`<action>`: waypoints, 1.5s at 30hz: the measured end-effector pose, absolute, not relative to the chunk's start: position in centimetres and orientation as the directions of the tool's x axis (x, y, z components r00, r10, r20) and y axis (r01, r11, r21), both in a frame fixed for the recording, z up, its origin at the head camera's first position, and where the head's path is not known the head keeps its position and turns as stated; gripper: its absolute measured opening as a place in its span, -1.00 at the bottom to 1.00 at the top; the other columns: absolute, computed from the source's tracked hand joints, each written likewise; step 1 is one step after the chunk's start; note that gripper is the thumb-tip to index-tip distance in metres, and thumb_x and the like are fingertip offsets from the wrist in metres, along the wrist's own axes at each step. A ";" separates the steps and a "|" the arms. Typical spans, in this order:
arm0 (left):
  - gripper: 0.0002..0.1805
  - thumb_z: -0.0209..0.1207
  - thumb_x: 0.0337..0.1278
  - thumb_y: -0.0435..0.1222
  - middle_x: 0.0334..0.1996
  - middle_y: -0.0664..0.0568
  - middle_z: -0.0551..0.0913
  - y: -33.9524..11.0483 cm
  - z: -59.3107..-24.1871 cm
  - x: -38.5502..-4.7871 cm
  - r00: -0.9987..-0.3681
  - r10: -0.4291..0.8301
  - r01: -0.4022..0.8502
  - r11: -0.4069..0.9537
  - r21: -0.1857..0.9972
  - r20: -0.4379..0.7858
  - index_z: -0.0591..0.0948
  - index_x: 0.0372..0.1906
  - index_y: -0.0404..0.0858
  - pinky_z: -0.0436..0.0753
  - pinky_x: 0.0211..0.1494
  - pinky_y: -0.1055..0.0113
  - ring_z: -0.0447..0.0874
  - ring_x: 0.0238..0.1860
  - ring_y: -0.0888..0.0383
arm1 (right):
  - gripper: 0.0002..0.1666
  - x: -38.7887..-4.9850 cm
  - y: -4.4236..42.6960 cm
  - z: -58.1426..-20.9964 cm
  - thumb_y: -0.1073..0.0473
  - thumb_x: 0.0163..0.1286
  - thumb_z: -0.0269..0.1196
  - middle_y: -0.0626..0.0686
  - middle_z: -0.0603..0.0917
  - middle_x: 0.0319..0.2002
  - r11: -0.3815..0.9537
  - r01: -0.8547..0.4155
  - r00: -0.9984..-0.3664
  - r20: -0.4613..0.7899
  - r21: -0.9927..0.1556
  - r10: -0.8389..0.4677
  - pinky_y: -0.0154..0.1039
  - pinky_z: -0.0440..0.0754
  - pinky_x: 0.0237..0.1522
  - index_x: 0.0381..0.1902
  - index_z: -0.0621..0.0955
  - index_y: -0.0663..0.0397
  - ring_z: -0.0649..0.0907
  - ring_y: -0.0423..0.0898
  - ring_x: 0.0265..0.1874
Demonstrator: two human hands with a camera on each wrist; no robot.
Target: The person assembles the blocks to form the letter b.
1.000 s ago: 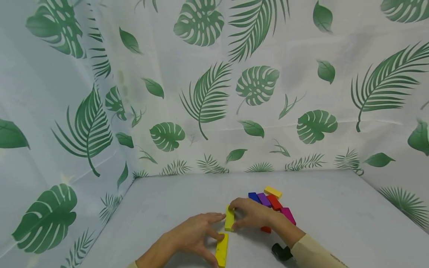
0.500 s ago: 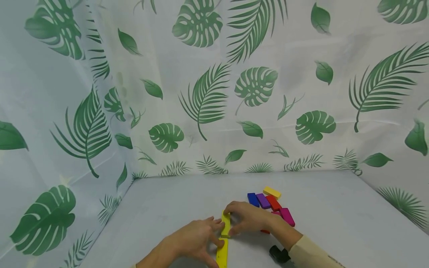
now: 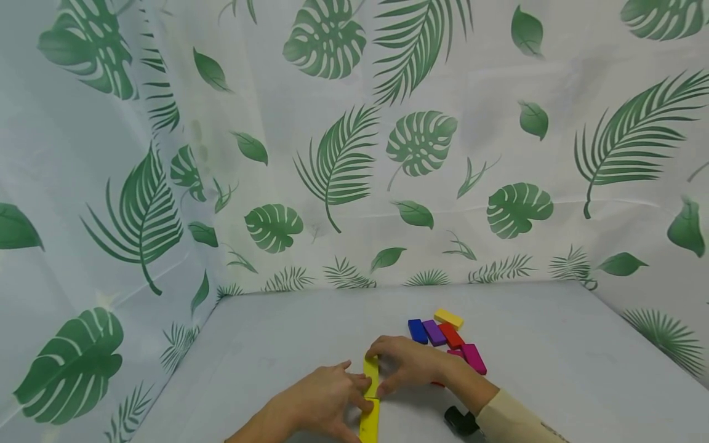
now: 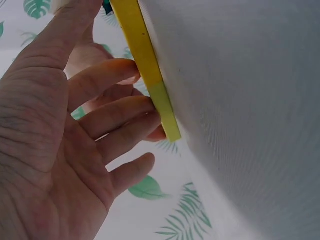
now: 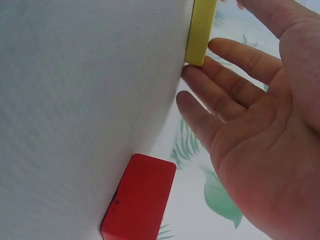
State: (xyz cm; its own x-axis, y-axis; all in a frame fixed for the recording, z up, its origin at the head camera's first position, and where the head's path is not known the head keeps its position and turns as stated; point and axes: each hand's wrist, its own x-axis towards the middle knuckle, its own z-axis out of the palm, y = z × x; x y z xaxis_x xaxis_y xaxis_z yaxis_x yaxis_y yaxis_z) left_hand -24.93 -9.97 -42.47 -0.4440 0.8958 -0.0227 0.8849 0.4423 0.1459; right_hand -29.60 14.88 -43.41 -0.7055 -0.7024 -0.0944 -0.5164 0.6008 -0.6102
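Note:
Two yellow blocks lie end to end on the pale surface in the head view. The far block [image 3: 370, 368] is lighter yellow in the left wrist view, and the near block [image 3: 369, 426] is deeper yellow. My right hand [image 3: 412, 362] pinches the far block, with fingers at its far end and the thumb by its near right side. My left hand [image 3: 318, 399] lies to the left; its extended fingertips [image 4: 131, 70] touch both blocks around their joint. Where the left thumb meets the near block is partly cut off by the frame.
Right of the hands lie a blue block [image 3: 418, 331], a purple block [image 3: 434, 333], a red block [image 3: 451, 335], an orange-yellow block [image 3: 448, 318] and a magenta block [image 3: 474, 359]. A black object [image 3: 461, 422] is beside the right sleeve. Leaf-patterned cloth [image 3: 354, 246] walls the surface.
My right hand has brought the far yellow block nearer and slightly left, closing the gap to the near block. The left hand has shifted only a little, staying beside the near block.

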 end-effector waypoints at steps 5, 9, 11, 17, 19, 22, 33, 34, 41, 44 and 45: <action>-0.43 0.42 0.04 0.29 0.25 0.16 0.69 -9.8 -42.2 -24.4 -0.431 0.902 0.899 0.430 0.082 -0.002 0.77 0.13 0.17 0.61 0.37 -0.10 0.63 0.30 0.29 | -0.36 -29.6 14.8 -43.4 -0.11 0.23 0.54 -0.24 0.61 0.24 0.611 -0.499 -0.713 -0.110 -0.614 -0.692 0.08 0.57 0.38 0.26 0.64 -0.23 0.56 -0.12 0.25; -0.46 0.41 0.04 0.29 0.17 0.25 0.71 -9.7 -42.1 -24.1 -0.416 0.909 0.909 0.416 0.022 0.014 0.80 0.09 0.16 0.64 0.33 -0.09 0.67 0.24 0.30 | -0.35 -29.6 14.9 -43.5 -0.13 0.22 0.54 -0.27 0.61 0.23 0.614 -0.500 -0.715 -0.108 -0.611 -0.690 0.06 0.56 0.40 0.26 0.64 -0.26 0.56 -0.15 0.24; -0.47 0.42 0.04 0.29 0.16 0.25 0.72 -9.7 -42.0 -24.0 -0.420 0.907 0.907 0.420 0.028 0.015 0.80 0.08 0.16 0.64 0.34 -0.07 0.67 0.23 0.31 | -0.35 -29.6 14.9 -43.5 -0.12 0.23 0.54 -0.26 0.61 0.23 0.608 -0.504 -0.712 -0.104 -0.614 -0.695 0.07 0.56 0.40 0.27 0.64 -0.24 0.57 -0.15 0.22; -0.50 0.43 0.06 0.26 0.09 0.28 0.73 -9.7 -42.1 -24.0 -0.408 0.913 0.913 0.407 0.039 0.020 0.81 0.06 0.14 0.65 0.33 -0.01 0.67 0.21 0.34 | -0.35 -29.6 14.8 -43.5 -0.09 0.25 0.54 -0.23 0.63 0.21 0.605 -0.499 -0.709 -0.109 -0.620 -0.697 0.08 0.56 0.39 0.28 0.64 -0.18 0.57 -0.17 0.20; -0.50 0.42 0.07 0.26 0.09 0.29 0.74 -9.7 -42.1 -24.0 -0.407 0.913 0.913 0.406 0.036 0.020 0.81 0.06 0.14 0.66 0.33 -0.02 0.68 0.20 0.34 | -0.34 -29.5 14.8 -43.5 -0.11 0.25 0.53 -0.25 0.63 0.21 0.608 -0.498 -0.710 -0.112 -0.618 -0.695 0.06 0.56 0.39 0.28 0.64 -0.19 0.58 -0.18 0.20; -0.49 0.40 0.06 0.30 0.09 0.30 0.74 -9.6 -42.0 -23.9 -0.417 0.909 0.909 0.417 0.031 0.015 0.81 0.06 0.16 0.67 0.31 -0.04 0.68 0.19 0.34 | -0.34 -29.5 14.7 -43.5 -0.12 0.25 0.53 -0.26 0.62 0.22 0.605 -0.505 -0.706 -0.110 -0.616 -0.700 0.05 0.56 0.40 0.29 0.63 -0.21 0.58 -0.19 0.20; -0.48 0.36 0.08 0.33 0.05 0.33 0.74 -9.4 -41.8 -23.6 -0.438 0.899 0.899 0.438 0.022 -0.001 0.81 0.05 0.18 0.67 0.28 -0.12 0.71 0.10 0.38 | -0.33 -29.3 14.7 -43.4 -0.13 0.24 0.53 -0.27 0.61 0.25 0.613 -0.503 -0.708 -0.116 -0.609 -0.697 0.08 0.55 0.41 0.30 0.63 -0.25 0.57 -0.18 0.25; -0.49 0.36 0.08 0.33 0.03 0.34 0.74 -9.3 -41.8 -23.6 -0.439 0.898 0.898 0.439 0.023 -0.004 0.82 0.04 0.18 0.67 0.27 -0.12 0.71 0.06 0.40 | -0.33 -29.2 14.7 -43.3 -0.13 0.24 0.53 -0.27 0.61 0.25 0.614 -0.503 -0.707 -0.119 -0.608 -0.697 0.09 0.55 0.41 0.30 0.63 -0.26 0.57 -0.17 0.25; -0.51 0.36 0.09 0.33 -0.06 0.38 0.74 -9.2 -41.6 -23.4 -0.437 0.899 0.899 0.437 0.006 -0.014 0.82 0.03 0.19 0.70 0.24 -0.06 0.70 -0.09 0.46 | -0.33 -29.1 14.5 -43.1 -0.11 0.24 0.53 -0.27 0.60 0.26 0.626 -0.493 -0.711 -0.135 -0.605 -0.690 0.13 0.54 0.41 0.30 0.63 -0.28 0.56 -0.15 0.28; -0.51 0.36 0.09 0.32 -0.08 0.38 0.74 -9.2 -41.6 -23.5 -0.428 0.904 0.904 0.428 0.001 0.000 0.82 0.02 0.18 0.70 0.25 -0.01 0.69 -0.11 0.47 | -0.33 -29.1 14.5 -43.1 -0.10 0.24 0.53 -0.26 0.60 0.26 0.623 -0.486 -0.710 -0.138 -0.612 -0.690 0.13 0.54 0.40 0.30 0.63 -0.26 0.56 -0.14 0.27; -0.52 0.37 0.09 0.32 -0.09 0.37 0.74 -9.3 -41.7 -23.5 -0.424 0.906 0.906 0.424 0.001 0.004 0.82 0.02 0.18 0.70 0.25 0.01 0.69 -0.12 0.48 | -0.34 -29.1 14.5 -43.2 -0.10 0.24 0.53 -0.26 0.61 0.26 0.621 -0.486 -0.709 -0.138 -0.615 -0.692 0.13 0.54 0.40 0.30 0.63 -0.26 0.56 -0.14 0.27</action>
